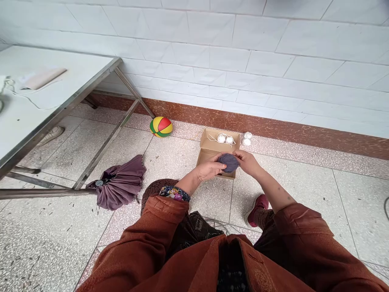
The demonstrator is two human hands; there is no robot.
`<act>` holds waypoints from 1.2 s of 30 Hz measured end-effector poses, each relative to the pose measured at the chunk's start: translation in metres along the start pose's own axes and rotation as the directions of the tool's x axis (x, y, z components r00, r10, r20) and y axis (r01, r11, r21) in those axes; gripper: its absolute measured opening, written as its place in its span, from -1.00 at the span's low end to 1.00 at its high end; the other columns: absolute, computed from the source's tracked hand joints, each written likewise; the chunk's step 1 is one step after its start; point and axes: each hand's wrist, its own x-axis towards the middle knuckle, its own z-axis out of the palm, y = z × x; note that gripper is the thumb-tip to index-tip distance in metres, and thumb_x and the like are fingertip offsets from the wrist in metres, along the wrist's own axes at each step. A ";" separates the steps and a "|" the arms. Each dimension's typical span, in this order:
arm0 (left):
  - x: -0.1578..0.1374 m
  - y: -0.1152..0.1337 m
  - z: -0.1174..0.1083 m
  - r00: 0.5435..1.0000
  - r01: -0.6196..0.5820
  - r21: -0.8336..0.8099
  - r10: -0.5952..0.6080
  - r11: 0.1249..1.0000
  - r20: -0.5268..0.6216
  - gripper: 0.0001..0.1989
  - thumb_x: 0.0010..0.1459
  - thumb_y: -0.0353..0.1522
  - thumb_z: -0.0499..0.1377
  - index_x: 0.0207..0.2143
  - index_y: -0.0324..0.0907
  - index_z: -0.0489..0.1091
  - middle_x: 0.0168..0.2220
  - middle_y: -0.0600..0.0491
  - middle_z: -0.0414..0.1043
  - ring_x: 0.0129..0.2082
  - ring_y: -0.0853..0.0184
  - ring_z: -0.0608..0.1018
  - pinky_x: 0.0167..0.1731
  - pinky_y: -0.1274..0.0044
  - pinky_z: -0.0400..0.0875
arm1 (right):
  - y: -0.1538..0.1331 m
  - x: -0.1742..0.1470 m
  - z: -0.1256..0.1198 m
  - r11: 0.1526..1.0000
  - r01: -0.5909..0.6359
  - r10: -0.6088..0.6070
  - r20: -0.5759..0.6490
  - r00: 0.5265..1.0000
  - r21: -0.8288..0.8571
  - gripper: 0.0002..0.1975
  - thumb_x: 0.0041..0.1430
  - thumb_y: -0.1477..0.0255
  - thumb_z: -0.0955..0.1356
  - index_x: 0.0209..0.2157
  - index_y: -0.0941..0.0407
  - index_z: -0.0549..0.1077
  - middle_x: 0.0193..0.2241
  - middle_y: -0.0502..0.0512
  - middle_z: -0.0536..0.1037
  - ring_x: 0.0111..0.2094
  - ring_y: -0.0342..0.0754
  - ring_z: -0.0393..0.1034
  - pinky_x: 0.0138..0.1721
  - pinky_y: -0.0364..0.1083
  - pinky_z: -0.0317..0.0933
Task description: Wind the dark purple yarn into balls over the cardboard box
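Note:
A dark grey-purple ball of yarn [229, 163] is held between my two hands at the centre of the head view. My left hand [209, 168] cups it from the left, thumb across its front. At its upper right side, my right hand [246, 162] has its fingers closed against the ball; whether they also pinch a strand is too small to see. Below the hands an open cardboard box [203, 156] sits on the floor, partly hidden by them. White yarn balls [221, 138] with loose strands lie against its raised lid.
More white balls [246, 142] lie on the floor right of the box. A striped ball [161, 127] rests near the wall. At left stands a metal-framed table [91, 81], with a purple gathered cloth [121, 182] beside its lower frame.

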 end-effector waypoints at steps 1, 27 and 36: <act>0.000 0.001 -0.001 1.000 -0.016 -0.036 0.015 0.999 -0.020 -0.42 -0.11 -0.43 0.38 0.04 -0.18 0.42 0.02 -0.11 0.48 0.00 0.18 0.53 0.08 0.31 0.34 | 0.000 -0.001 0.000 0.999 0.003 -0.003 0.003 1.000 -0.039 -0.85 0.22 0.46 0.30 -0.41 0.09 0.48 -0.43 0.02 0.54 -0.37 -0.05 0.40 -0.29 -0.11 0.23; 0.002 -0.002 -0.002 0.998 -0.049 0.305 0.033 0.951 0.057 -0.18 -0.17 -0.45 0.38 0.21 -0.04 0.32 0.16 -0.06 0.38 0.18 0.11 0.39 0.17 0.30 0.23 | -0.009 0.003 0.001 0.994 0.097 -0.096 -0.030 0.995 0.044 -0.84 0.27 0.35 0.34 -0.35 0.07 0.54 -0.34 0.06 0.58 -0.28 -0.02 0.44 -0.18 -0.03 0.29; -0.002 0.011 -0.006 0.976 -0.099 -0.024 0.092 0.995 -0.199 -0.38 -0.08 -0.40 0.32 0.10 -0.12 0.37 0.02 -0.06 0.47 -0.10 0.24 0.54 -0.12 0.43 0.42 | -0.003 -0.005 0.010 0.987 0.106 -0.090 0.124 0.988 -0.123 -0.82 0.24 0.50 0.30 -0.28 0.06 0.56 -0.31 0.08 0.57 -0.25 0.00 0.44 -0.21 -0.07 0.28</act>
